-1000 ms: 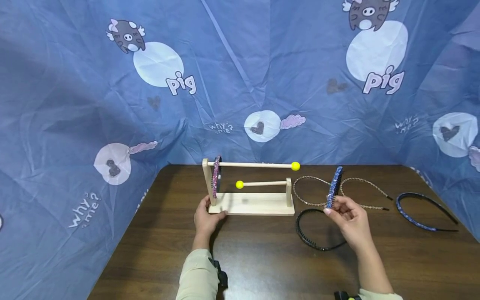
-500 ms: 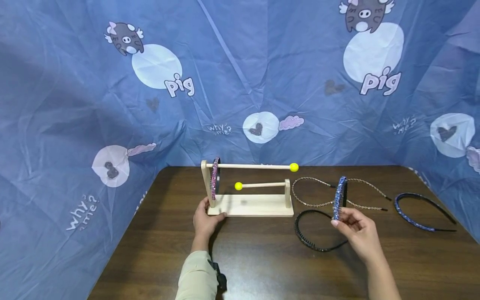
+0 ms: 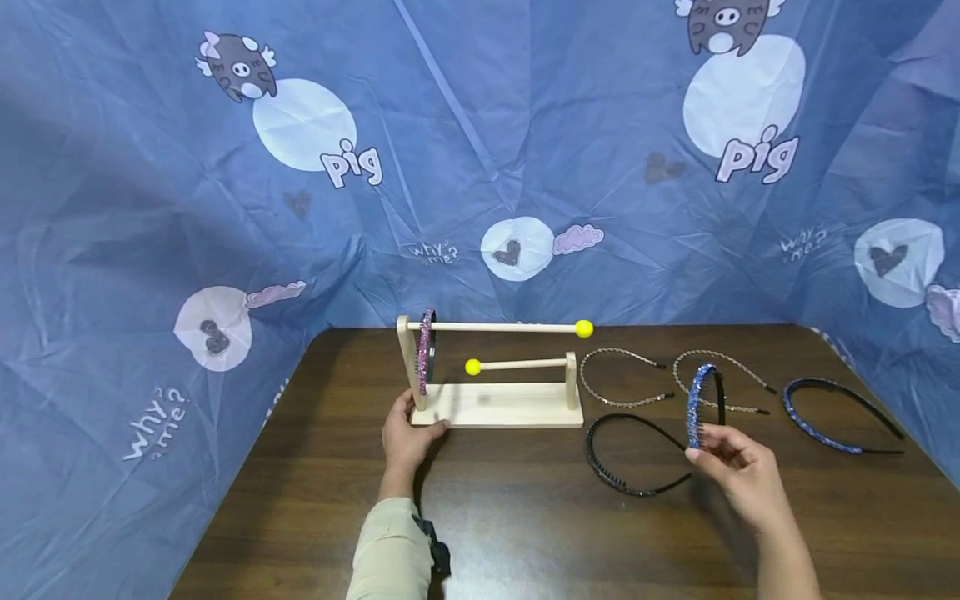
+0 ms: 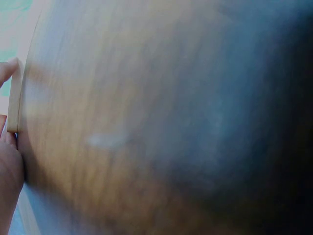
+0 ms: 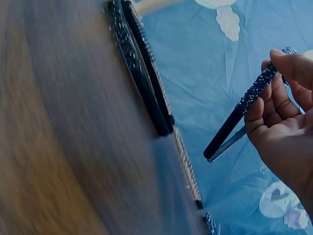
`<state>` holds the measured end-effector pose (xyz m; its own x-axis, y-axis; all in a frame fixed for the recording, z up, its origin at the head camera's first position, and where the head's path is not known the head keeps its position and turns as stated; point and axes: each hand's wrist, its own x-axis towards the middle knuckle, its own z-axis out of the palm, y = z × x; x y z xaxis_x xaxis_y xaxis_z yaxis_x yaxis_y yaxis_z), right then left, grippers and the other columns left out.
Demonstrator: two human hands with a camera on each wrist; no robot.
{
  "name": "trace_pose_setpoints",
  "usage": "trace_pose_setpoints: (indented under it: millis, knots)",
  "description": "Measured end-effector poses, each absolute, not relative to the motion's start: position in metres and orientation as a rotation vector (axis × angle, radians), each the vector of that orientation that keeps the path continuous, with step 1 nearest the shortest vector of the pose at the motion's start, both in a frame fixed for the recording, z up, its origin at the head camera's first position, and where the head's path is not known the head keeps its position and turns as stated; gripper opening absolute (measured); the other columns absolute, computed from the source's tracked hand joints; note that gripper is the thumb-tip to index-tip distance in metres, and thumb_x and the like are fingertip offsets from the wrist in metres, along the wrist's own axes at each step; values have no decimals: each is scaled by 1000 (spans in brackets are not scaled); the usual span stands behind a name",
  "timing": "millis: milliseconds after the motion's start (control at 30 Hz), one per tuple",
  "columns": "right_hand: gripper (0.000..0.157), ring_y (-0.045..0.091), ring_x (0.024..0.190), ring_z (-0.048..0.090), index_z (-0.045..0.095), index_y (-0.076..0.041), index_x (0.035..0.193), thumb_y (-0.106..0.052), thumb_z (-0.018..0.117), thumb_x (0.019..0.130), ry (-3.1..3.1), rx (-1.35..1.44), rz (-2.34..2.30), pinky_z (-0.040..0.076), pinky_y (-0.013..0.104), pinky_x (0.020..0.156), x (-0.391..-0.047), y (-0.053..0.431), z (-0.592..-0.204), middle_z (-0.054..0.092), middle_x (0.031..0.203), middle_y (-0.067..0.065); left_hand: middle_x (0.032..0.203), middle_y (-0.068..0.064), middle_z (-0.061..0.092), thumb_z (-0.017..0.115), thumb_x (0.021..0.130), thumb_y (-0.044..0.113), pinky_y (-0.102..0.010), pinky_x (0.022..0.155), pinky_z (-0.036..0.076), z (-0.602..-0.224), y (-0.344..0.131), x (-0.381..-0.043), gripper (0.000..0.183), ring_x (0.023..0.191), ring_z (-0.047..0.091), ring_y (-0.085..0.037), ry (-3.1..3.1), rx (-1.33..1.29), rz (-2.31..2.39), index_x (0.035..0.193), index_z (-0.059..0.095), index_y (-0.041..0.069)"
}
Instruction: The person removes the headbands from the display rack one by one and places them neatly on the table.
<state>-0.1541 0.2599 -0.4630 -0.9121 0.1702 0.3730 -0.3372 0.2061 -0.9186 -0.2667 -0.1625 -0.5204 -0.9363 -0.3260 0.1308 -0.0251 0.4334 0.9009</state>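
A blue glittery headband is pinched between the thumb and fingers of my right hand, raised over the table. In the right wrist view the black end of this headband points down and to the left. At the left end of a pale wooden headband stand, my left hand grips the base, thumb along its front edge. A pink glittery headband hangs on the stand's upper rod, close against the left post. The left wrist view catches only part of the left hand and the base edge.
A black headband lies before the right hand. Behind it lie two braided gold headbands, and another blue headband is farther right. Yellow balls cap the rods. A blue printed cloth surrounds the brown table.
My right hand has moved to the right and nearer to me with the blue headband, which has turned so its open loop shows. The left hand keeps its hold on the stand.
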Motion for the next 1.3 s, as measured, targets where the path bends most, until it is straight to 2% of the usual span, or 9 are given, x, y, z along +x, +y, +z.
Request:
trace_pose_setpoints:
  millis: [467,933,1100,1300]
  knots:
    - [21,5,66,54,67,5,96,7,70,75,-2324,30,1543,44,18,57,-147,285,-472,60,75,-8,118,-15,59,85,60,7,-42,97,33,-519,-162,-265,76,110,51,-29,-2407,315,-1484,128,51,5]
    - [28,-1,76,54,64,11,101,0,71,76,-2509,-19,1438,45,16,63,-145,304,-477,61,87,-20,116,-16,59,85,59,6,-42,96,34,-518,-162,-265,76,108,52,-30,-2393,300,-1485,127,51,4]
    - [30,-1,74,53,64,11,103,-1,70,77,-2584,-3,1358,44,17,62,-144,307,-481,65,84,-8,115,-16,60,85,59,6,-42,95,34,-519,-162,-265,76,107,52,-30,-2388,296,-1480,127,52,3]
    - [33,-2,79,53,64,9,107,-7,71,79,-2713,15,1308,45,18,65,-144,311,-481,66,98,14,116,-16,59,85,58,6,-42,95,34,-520,-162,-266,77,108,52,-30,-2393,297,-1476,127,51,3]
